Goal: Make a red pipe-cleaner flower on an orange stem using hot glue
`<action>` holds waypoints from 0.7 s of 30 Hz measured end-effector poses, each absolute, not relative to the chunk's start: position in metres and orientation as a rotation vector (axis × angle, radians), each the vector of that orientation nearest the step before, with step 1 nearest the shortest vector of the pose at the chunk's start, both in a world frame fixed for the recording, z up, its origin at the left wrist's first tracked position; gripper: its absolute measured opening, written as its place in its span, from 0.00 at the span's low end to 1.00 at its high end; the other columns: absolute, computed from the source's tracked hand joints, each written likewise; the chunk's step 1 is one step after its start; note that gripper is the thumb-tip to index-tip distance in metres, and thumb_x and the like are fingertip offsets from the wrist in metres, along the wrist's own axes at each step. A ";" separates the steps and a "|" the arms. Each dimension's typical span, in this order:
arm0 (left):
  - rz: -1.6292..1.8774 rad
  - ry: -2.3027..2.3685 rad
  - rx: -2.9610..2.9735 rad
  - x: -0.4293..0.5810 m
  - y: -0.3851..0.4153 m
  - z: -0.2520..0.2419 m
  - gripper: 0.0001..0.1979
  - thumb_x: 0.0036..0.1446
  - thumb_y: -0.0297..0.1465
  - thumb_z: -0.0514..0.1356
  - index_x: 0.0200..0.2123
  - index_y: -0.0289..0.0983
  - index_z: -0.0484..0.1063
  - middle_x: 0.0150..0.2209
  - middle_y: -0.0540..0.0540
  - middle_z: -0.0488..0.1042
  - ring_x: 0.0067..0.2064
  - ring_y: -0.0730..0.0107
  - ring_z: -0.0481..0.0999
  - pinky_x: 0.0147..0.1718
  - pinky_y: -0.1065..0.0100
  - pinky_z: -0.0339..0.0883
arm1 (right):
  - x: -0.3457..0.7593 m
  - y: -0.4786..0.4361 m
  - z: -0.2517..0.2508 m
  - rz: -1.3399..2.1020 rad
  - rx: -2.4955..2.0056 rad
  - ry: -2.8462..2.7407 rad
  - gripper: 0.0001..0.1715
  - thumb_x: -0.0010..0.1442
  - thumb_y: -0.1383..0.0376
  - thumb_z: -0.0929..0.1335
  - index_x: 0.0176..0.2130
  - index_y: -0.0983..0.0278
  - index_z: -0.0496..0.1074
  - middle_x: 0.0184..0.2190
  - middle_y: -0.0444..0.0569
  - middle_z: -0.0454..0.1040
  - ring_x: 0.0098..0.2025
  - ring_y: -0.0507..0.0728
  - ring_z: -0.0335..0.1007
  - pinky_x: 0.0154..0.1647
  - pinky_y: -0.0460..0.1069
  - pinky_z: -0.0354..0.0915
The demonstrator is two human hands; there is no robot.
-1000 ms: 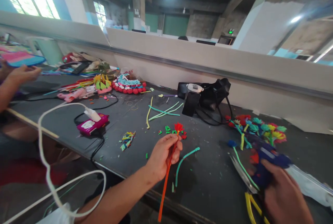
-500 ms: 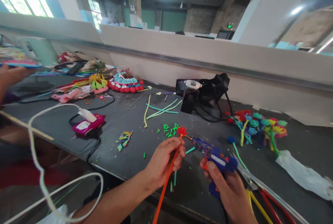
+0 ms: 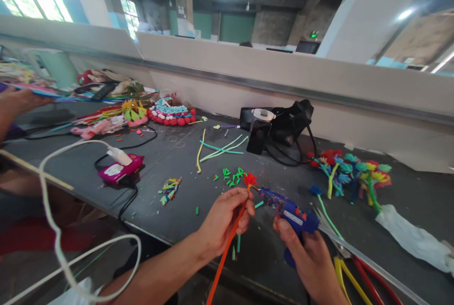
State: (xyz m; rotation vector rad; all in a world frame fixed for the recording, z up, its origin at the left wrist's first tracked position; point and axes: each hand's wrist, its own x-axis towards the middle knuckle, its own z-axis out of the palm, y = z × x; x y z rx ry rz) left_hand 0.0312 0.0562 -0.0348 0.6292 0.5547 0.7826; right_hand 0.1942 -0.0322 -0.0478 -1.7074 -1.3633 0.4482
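Observation:
Between thumb and fingers, my left hand [image 3: 227, 217] pinches an orange stem [image 3: 224, 255] just under a small red pipe-cleaner flower [image 3: 250, 179]. My right hand [image 3: 312, 257] is wrapped round the handle of a blue hot glue gun [image 3: 291, 210], a clear glue stick [image 3: 369, 260] running out of its back. The gun's nozzle points left and sits at the base of the red flower; whether it touches cannot be made out. Beyond my left hand lie short green pieces [image 3: 232, 177] and, further left, a small heap of mixed coloured pieces [image 3: 170, 190].
Pliers with red and yellow handles [image 3: 365, 276] lie beside my right hand. Finished-looking flowers [image 3: 340, 168] rest at the right. A black bag [image 3: 294, 123] and phone [image 3: 258, 137] stand behind. A magenta power strip [image 3: 120, 170] with a white cable is left. Another person's hand [image 3: 21, 101] shows far left.
The red flower and my left hand have shifted slightly right. The glue gun has tilted a little and moved slightly left with my right hand. The other person's hand has moved right.

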 end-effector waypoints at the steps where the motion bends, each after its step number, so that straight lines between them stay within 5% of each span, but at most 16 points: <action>1: 0.780 0.557 0.628 0.031 0.056 -0.035 0.05 0.56 0.30 0.58 0.33 0.34 0.69 0.21 0.52 0.69 0.13 0.82 0.57 0.11 0.77 0.48 | 0.194 -0.032 -0.048 0.444 -1.703 -1.368 0.27 0.59 0.46 0.63 0.33 0.64 0.77 0.28 0.50 0.80 0.32 0.58 0.77 0.35 0.48 0.72; 21: 0.772 0.563 0.648 0.032 0.056 -0.035 0.05 0.56 0.30 0.58 0.32 0.33 0.69 0.21 0.52 0.69 0.13 0.82 0.58 0.11 0.76 0.48 | 0.193 -0.033 -0.046 0.372 -1.702 -1.387 0.25 0.59 0.47 0.63 0.34 0.63 0.77 0.31 0.51 0.81 0.35 0.60 0.78 0.38 0.49 0.73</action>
